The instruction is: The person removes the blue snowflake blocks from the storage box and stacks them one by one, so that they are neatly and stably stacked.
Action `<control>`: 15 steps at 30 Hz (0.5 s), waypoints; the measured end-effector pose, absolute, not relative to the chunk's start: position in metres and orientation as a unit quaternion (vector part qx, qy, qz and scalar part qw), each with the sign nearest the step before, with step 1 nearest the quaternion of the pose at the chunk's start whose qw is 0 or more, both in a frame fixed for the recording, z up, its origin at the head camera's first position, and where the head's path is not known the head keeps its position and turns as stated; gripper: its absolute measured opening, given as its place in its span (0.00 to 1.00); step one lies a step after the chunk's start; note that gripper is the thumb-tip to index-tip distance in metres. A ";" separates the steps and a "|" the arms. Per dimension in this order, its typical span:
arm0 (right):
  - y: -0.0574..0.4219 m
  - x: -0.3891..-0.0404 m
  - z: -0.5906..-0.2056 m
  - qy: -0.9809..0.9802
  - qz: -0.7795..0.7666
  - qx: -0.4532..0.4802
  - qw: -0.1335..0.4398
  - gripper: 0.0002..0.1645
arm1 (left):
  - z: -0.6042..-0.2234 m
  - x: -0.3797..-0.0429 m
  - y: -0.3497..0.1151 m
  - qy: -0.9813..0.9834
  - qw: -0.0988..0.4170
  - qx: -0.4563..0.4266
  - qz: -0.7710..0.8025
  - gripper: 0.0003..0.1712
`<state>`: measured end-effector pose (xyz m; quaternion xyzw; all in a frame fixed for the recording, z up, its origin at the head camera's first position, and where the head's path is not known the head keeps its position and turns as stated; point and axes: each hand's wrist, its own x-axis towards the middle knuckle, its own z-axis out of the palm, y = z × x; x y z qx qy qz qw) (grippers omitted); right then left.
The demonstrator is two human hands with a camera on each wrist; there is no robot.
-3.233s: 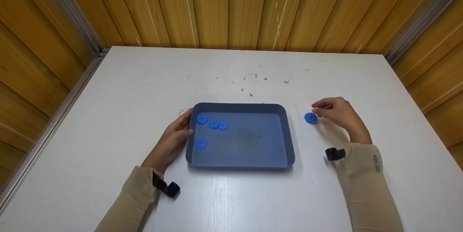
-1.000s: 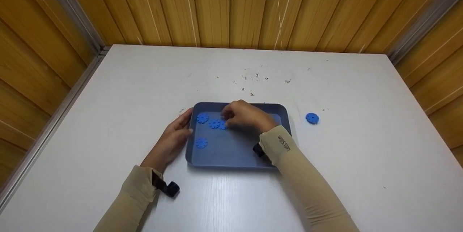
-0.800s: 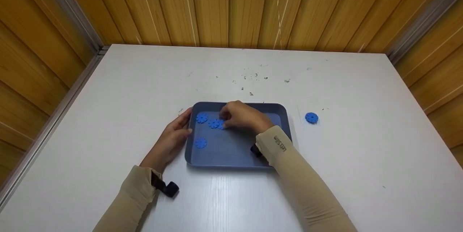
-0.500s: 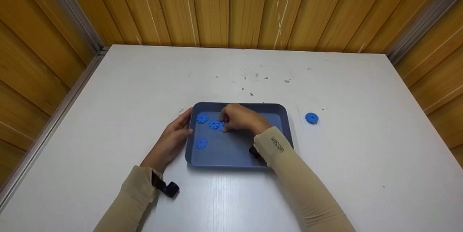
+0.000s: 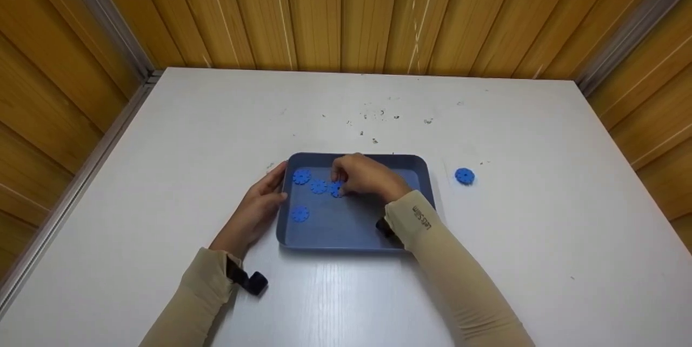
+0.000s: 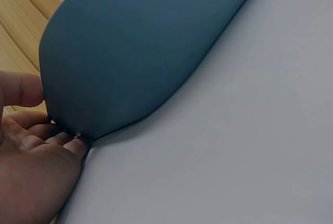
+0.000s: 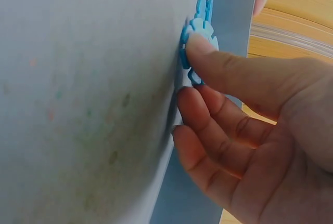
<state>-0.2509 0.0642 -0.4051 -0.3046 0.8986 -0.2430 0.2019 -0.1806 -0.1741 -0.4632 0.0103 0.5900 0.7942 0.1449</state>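
Note:
In the head view, a blue-grey tray (image 5: pixel 357 228) stands on the white table with several blue notched plastic discs in its left half. My left hand (image 5: pixel 257 206) holds the tray's left wall, thumb at the rim and fingers along the outside; the left wrist view shows fingers curled at the tray's lower edge (image 6: pixel 140 68). My right hand (image 5: pixel 365 174) reaches into the tray and pinches one notched disc (image 5: pixel 335 189), seen under the thumb in the right wrist view (image 7: pixel 200 29). Just left of it lies another notched disc (image 5: pixel 318 186).
Two more notched discs, an upper one (image 5: pixel 301 176) and a lower one (image 5: pixel 300 214), lie near the tray's left wall. On the table right of the tray sits a single disc (image 5: pixel 464 176). Wood-patterned panels (image 5: pixel 362 17) rise behind the table.
My right hand has moved from beside the disc on the table into the tray. The notched disc it pinches has shifted slightly right, apart from its neighbour. The left hand stays put.

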 end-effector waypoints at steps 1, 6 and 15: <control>0.065 -0.250 -0.405 0.897 -0.247 -0.308 0.198 0.13 | -0.464 -0.181 -0.174 0.588 0.145 0.011 0.795 0.42; 0.069 -0.248 -0.401 0.893 -0.259 -0.318 0.185 0.09 | -0.464 -0.181 -0.174 0.581 0.143 0.016 0.801 0.43; 0.082 -0.244 -0.390 0.898 -0.261 -0.311 0.170 0.06 | -0.463 -0.180 -0.175 0.581 0.145 0.017 0.801 0.43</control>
